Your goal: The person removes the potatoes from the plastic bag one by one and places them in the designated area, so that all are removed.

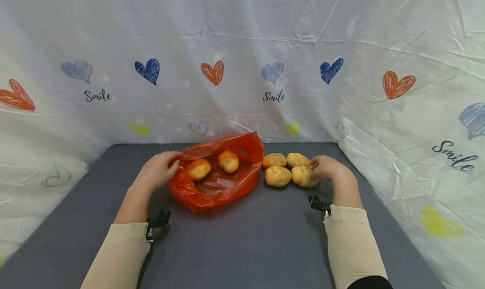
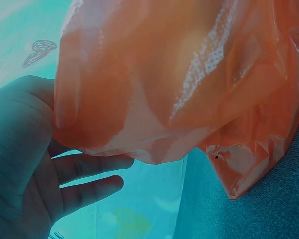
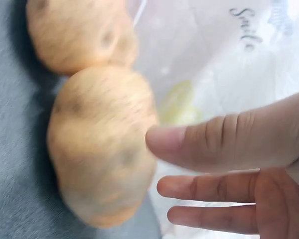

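The red bag (image 1: 217, 196) is pinched by the left hand (image 1: 157, 170), the right hand (image 1: 330, 169) is held unclenched beside the near-right potato (image 1: 301, 176), and "Smile" is printed on the far cloth (image 1: 235, 22).

I get a blurred potato (image 3: 102, 149) right of the red plastic bag (image 1: 216, 200), which partly hides the left grip (image 2: 27, 144).

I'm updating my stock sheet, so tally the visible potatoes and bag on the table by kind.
Red plastic bag: 1
Potatoes: 6 (2 inside the bag, 4 beside it)
Total: 7
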Demonstrator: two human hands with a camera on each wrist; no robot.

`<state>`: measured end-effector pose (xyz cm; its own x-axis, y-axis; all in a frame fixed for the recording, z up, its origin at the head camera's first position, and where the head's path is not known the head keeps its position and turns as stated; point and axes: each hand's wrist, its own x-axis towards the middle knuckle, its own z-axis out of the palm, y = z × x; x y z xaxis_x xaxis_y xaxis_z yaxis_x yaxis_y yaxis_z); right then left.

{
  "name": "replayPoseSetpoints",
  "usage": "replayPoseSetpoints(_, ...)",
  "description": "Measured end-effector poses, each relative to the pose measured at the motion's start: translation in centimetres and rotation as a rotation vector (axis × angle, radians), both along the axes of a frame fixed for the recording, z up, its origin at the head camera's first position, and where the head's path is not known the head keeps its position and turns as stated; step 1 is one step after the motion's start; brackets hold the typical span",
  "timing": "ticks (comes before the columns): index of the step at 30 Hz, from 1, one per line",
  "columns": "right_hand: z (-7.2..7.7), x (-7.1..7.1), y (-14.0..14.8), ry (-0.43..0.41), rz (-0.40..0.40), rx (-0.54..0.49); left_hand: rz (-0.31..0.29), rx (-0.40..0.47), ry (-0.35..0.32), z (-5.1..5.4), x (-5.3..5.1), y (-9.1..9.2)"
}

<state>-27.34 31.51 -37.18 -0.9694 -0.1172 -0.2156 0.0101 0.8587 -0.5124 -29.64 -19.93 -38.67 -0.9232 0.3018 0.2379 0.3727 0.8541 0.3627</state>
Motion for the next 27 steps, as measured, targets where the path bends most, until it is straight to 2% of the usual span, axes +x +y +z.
replayPoseSetpoints(4,1.6,0.6,-0.6,0.082,0.039,0.029,-0.015,0.026,0.011,0.1,0.0,0.1)
replayPoseSetpoints(9,2.8,1.5,-2.4,0.183,0.086,0.016,-0.011,0.049,0.021,0.2,0.3,-0.1)
replayPoseSetpoints(13,3.8,1.6,-4.9,0.221,0.100,-0.021,0.000,0.063,0.031,0.6,0.3,-0.4)
replayPoseSetpoints(17,4.5,1.0,-7.9,0.226,0.119,-0.094,0.007,0.068,0.023,0.6,0.5,-0.4)
replayPoseSetpoints(21,4.5,0.4,-10.8,0.229,0.134,-0.174,0.008,0.070,0.026,0.6,0.5,-0.1)
replayPoseSetpoints(27,3.7,-0.7,-14.2,0.307,0.181,-0.166,0.013,0.077,0.031,0.8,0.6,-0.2)
